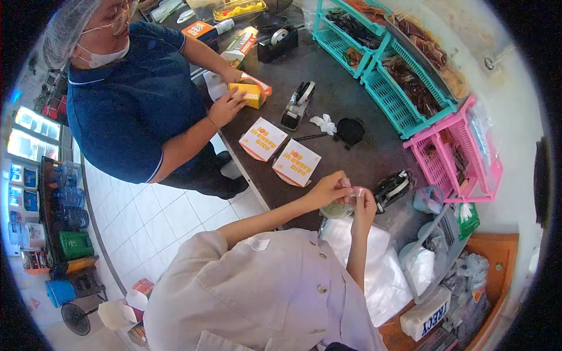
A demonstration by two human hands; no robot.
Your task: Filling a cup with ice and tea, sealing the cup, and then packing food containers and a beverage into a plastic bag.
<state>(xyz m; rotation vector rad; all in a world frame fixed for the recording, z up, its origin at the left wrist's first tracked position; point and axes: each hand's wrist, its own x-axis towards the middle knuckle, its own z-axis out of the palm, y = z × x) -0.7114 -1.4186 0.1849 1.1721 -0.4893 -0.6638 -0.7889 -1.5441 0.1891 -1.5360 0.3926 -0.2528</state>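
Both my hands meet over the near part of the dark table. My left hand pinches the top of a small clear plastic bag with something pale green in it. My right hand holds the bag's gathered neck from the other side, fingers closed on it. To the left of my hands lie two printed white cardboard boxes, side by side. A black tape dispenser stands just right of my right hand. Flat clear plastic bags are stacked below my right forearm.
A co-worker at the left holds a yellow box. Another tape dispenser, crumpled tissue and a black object lie mid-table. Teal baskets and a pink basket line the wall. A plastic bin stands at right.
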